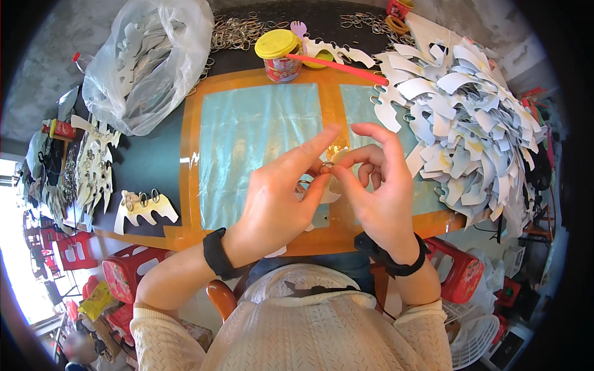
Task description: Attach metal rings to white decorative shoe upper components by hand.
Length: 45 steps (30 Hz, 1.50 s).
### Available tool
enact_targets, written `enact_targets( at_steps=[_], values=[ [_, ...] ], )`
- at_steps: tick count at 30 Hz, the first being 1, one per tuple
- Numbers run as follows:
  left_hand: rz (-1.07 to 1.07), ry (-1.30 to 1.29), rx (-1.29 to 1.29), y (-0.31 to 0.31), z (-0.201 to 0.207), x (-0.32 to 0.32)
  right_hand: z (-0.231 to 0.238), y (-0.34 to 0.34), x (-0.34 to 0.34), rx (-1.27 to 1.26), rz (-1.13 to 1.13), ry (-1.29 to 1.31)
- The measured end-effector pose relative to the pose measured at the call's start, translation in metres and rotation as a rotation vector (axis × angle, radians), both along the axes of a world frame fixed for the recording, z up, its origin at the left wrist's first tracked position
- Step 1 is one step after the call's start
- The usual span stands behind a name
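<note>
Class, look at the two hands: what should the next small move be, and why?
Probably a gentle turn of the ring to work it onto the white piece: the left hand and right hand meet at the ring, the piece shows just beneath, and the cut-out at left carries similar rings. Whether it is already threaded is hidden.

Bright light point(15, 247) at far left, red stools point(119, 279) near a dark table point(142, 161), pale floor point(199, 304).
</note>
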<state>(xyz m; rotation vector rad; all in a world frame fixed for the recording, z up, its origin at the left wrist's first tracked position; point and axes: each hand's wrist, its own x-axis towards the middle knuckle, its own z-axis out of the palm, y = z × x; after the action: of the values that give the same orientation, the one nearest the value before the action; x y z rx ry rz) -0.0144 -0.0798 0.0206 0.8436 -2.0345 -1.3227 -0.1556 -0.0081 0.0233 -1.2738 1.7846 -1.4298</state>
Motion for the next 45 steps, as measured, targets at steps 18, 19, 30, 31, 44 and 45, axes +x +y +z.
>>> enact_targets(
  at_steps=[18,19,30,31,44,45],
  values=[
    [0.082,0.106,0.192,0.003,0.0,0.003,-0.015,0.016,-0.004,0.046,0.068,-0.545],
    [0.081,0.082,0.181,0.004,0.004,0.004,-0.014,0.018,-0.006,-0.019,0.064,-0.414],
    [-0.011,0.007,0.048,0.009,0.009,0.005,-0.005,0.013,-0.012,-0.067,0.202,0.064],
    [-0.01,0.05,0.099,0.01,0.008,0.005,-0.005,0.013,-0.012,-0.043,0.181,-0.075],
    [0.091,0.444,0.552,0.022,-0.012,-0.001,-0.022,0.016,-0.001,-0.382,0.092,0.151],
    [0.093,0.444,0.551,0.023,-0.012,-0.001,-0.021,0.015,0.0,-0.383,0.094,0.15]
  ],
)
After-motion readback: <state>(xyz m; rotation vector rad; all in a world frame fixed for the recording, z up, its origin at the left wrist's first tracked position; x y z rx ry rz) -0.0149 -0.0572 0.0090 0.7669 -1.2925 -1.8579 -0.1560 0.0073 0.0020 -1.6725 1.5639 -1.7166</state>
